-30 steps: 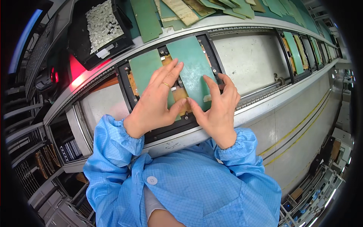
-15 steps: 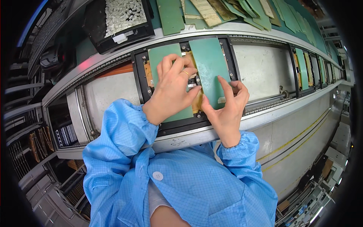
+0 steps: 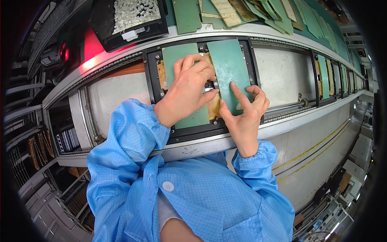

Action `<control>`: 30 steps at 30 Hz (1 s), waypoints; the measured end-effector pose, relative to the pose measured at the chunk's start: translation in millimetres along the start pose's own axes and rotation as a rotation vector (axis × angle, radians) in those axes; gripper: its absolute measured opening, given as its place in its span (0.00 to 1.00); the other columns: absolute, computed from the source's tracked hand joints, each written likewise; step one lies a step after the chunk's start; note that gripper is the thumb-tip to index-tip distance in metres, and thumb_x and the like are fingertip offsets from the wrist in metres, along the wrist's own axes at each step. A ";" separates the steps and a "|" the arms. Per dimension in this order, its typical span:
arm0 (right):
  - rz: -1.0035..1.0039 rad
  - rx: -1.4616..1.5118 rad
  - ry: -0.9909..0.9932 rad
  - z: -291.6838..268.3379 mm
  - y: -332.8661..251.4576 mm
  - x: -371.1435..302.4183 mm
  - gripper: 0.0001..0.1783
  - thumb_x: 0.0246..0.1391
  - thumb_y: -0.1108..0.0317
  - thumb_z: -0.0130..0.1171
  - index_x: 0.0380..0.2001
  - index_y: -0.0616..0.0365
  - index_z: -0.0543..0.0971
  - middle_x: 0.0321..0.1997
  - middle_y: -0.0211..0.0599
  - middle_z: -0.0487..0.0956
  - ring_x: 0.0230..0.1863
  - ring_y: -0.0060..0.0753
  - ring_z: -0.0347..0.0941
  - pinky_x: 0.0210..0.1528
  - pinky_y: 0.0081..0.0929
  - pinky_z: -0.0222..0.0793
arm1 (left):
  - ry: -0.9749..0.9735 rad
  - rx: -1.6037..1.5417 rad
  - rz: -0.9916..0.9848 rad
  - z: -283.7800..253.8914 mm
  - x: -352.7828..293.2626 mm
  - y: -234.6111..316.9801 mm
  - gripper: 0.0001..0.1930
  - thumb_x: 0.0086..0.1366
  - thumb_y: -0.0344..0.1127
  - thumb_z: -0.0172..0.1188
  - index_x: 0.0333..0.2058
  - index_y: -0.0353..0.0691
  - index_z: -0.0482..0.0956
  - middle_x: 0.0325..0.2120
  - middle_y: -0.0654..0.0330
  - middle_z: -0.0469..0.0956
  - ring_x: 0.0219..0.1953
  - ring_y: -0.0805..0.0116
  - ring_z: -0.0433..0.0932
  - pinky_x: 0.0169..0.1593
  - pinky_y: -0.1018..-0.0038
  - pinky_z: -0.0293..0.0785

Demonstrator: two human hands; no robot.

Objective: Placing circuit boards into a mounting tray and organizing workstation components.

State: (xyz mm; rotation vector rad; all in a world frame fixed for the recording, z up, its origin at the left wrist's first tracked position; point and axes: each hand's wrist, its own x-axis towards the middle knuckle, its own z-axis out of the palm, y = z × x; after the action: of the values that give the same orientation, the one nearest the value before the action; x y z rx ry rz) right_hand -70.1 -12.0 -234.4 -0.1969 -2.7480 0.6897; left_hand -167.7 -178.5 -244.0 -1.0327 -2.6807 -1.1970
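Note:
A black frame fixture lies on the rail line in front of me, holding two long green boards side by side. My left hand is over the left green board, fingers bent and thumb apart, with the fingertips at the narrow gap between the boards. Small white and dark parts and a yellowish strip show in that gap; the fingers partly hide them. On the right green board rests the index finger of my right hand. Its thumb is spread to that board's left edge, while the other fingers curl loosely.
A black tray of small white pieces stands beyond the rail at the left, near a dark device with red light. Several loose green boards lie along the back. More fixtures sit further right on the line.
The view has shifted slightly, so the fixture and both hands appear a little further right. The red glow by the dark device is brighter. Both hands keep nearly the same pose.

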 end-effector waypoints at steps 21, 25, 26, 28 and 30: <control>0.059 0.004 0.190 -53.7 74.0 12.6 0.17 0.65 0.73 0.51 0.55 0.55 0.79 0.48 0.37 0.81 0.53 0.37 0.68 0.59 0.33 0.61 | -0.193 0.459 0.151 17.0 41.4 18.3 0.39 0.58 0.62 0.61 0.63 0.44 0.71 0.64 0.38 0.63 0.70 0.41 0.56 0.73 0.46 0.40; 0.146 0.035 0.164 -49.7 83.8 12.9 0.14 0.64 0.74 0.53 0.51 0.56 0.81 0.44 0.35 0.82 0.49 0.33 0.71 0.55 0.27 0.66 | -0.073 0.310 0.166 -1.3 36.4 8.7 0.32 0.61 0.49 0.61 0.62 0.45 0.71 0.64 0.43 0.64 0.69 0.45 0.59 0.73 0.46 0.40; 0.154 0.031 0.170 -53.5 83.2 9.9 0.14 0.64 0.74 0.53 0.51 0.56 0.81 0.44 0.35 0.82 0.49 0.33 0.71 0.55 0.27 0.66 | 0.050 0.241 0.153 -8.7 29.7 6.8 0.29 0.62 0.43 0.62 0.62 0.44 0.71 0.65 0.46 0.65 0.68 0.46 0.61 0.73 0.46 0.41; 0.111 0.207 -0.004 -59.5 81.2 4.3 0.10 0.60 0.75 0.58 0.44 0.59 0.83 0.40 0.35 0.82 0.44 0.31 0.74 0.49 0.25 0.69 | 0.179 0.307 0.095 -42.5 1.7 -1.6 0.26 0.60 0.29 0.57 0.59 0.42 0.71 0.61 0.49 0.69 0.64 0.49 0.67 0.71 0.53 0.52; 0.017 0.186 -0.047 -60.6 88.7 -2.7 0.08 0.57 0.76 0.61 0.40 0.61 0.83 0.38 0.35 0.80 0.42 0.28 0.74 0.46 0.23 0.70 | 0.162 0.182 -0.159 -62.3 -29.4 -7.2 0.23 0.55 0.24 0.53 0.52 0.33 0.72 0.52 0.45 0.73 0.57 0.45 0.71 0.64 0.55 0.63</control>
State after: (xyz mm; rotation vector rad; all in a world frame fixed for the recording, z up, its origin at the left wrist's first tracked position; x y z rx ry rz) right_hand -42.9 91.7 -226.8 -0.1655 -2.7083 0.9596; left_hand -163.3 -240.4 -213.1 -0.6797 -2.7217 -0.9857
